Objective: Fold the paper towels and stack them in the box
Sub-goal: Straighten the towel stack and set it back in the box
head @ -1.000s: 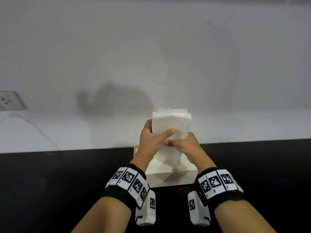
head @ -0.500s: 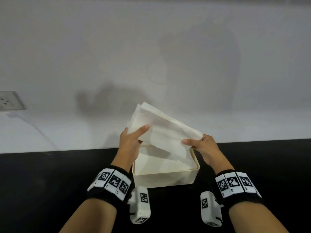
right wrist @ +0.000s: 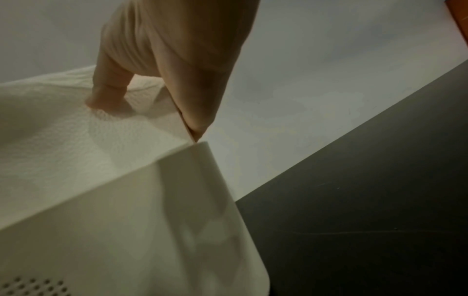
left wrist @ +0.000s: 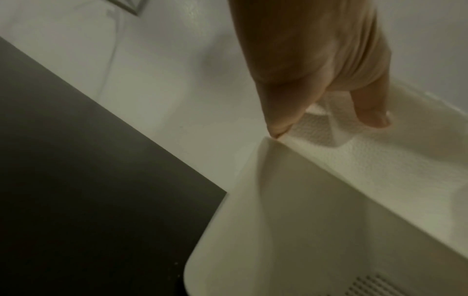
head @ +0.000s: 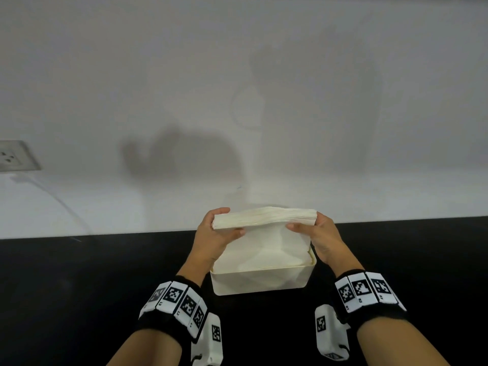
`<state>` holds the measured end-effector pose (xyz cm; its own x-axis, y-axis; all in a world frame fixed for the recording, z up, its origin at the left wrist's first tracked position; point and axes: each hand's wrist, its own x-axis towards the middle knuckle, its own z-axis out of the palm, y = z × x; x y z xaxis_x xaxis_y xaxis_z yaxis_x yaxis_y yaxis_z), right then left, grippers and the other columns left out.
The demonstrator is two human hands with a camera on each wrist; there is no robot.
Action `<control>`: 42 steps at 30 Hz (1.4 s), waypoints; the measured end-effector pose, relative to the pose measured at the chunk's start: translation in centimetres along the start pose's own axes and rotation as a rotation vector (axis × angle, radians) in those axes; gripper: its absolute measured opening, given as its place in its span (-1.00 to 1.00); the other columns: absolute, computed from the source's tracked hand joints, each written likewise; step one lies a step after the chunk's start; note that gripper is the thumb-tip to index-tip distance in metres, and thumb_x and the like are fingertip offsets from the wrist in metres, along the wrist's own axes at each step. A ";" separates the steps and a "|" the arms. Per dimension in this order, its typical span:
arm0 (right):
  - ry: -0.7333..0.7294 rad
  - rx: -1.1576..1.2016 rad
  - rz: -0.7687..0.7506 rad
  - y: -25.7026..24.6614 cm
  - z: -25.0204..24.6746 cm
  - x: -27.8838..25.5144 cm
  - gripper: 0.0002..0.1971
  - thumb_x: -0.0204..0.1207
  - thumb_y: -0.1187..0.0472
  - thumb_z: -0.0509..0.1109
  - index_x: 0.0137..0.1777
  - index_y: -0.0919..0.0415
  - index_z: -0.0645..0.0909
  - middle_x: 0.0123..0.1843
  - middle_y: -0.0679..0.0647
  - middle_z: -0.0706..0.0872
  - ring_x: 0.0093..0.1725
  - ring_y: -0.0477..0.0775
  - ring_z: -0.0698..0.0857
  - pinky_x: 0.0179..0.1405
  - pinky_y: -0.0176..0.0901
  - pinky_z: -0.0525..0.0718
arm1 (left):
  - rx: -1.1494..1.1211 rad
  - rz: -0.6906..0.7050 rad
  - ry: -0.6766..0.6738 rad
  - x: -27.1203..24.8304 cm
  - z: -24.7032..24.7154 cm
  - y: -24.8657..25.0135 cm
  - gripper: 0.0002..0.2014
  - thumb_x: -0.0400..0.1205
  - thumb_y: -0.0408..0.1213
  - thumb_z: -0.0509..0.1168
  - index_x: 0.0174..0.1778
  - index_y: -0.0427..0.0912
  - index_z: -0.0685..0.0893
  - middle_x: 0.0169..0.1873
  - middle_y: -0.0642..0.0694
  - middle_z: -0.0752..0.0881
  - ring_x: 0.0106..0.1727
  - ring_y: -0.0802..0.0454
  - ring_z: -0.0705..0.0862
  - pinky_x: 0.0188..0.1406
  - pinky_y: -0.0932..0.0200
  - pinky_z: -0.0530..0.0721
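A thick stack of folded white paper towels point(head: 264, 217) is held level just above the back of the cream box point(head: 260, 282). My left hand point(head: 216, 231) grips the stack's left end, thumb underneath. My right hand point(head: 315, 231) grips its right end. A loose towel sheet point(head: 266, 247) hangs from the stack down into the box, over towels lying inside. In the left wrist view a finger point(left wrist: 372, 112) presses on textured towel point(left wrist: 380, 166) beside the box's wall point(left wrist: 303, 220). The right wrist view shows a finger point(right wrist: 108, 90) on the towel point(right wrist: 63, 148) above the box point(right wrist: 152, 230).
The box stands on a black tabletop point(head: 79, 299) whose far edge meets a white wall point(head: 237, 75). A wall socket point(head: 13, 155) with a white cable point(head: 63, 204) sits at the far left. An orange edge point(right wrist: 459, 22) shows at the top right of the right wrist view.
The towel stack went from upright, to tilted, to level and lower, right over the box. My hands moved apart to its two ends.
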<state>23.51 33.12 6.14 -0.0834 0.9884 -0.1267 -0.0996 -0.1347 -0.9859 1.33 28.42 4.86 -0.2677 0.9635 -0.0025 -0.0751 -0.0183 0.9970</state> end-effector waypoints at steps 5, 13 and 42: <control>-0.056 -0.026 0.032 0.1 -0.3 -0.3 -0.62 0.23 0.57 0.54 -0.02 0.20 0.64 -0.01 0.17 0.76 0.01 0.16 0.73 0.06 0.04 0.70 | 0.029 0.001 -0.008 -0.1 -0.1 0.0 -0.40 0.32 -0.54 0.56 0.19 -0.01 0.54 0.04 0.01 0.61 0.10 0.12 0.59 0.01 0.31 0.64; -0.056 -0.084 0.044 -0.1 -0.2 -0.4 -0.59 0.19 0.58 0.56 -0.03 0.18 0.65 0.00 0.16 0.76 0.12 0.21 0.70 0.25 0.12 0.64 | 0.040 0.028 -0.027 -0.1 0.1 0.2 -0.33 0.33 -0.58 0.55 0.27 -0.03 0.47 0.03 0.04 0.58 0.06 0.19 0.57 -0.15 0.44 0.65; 0.167 -1.460 0.007 2.3 3.3 -0.5 -0.53 0.69 0.25 0.05 0.57 0.20 0.07 0.11 0.18 0.66 -0.09 0.12 0.69 -0.33 -0.13 0.52 | 1.620 0.064 0.182 -0.1 1.6 -1.8 -0.60 0.75 -0.20 0.00 0.50 -0.23 0.18 0.03 -0.08 0.71 0.13 -0.02 0.61 0.07 0.18 0.47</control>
<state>20.07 32.09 4.34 0.0435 0.9982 -0.0424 0.9771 -0.0514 -0.2064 3.00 28.81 3.16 -0.3428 0.9276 0.1488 0.9391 0.3422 0.0298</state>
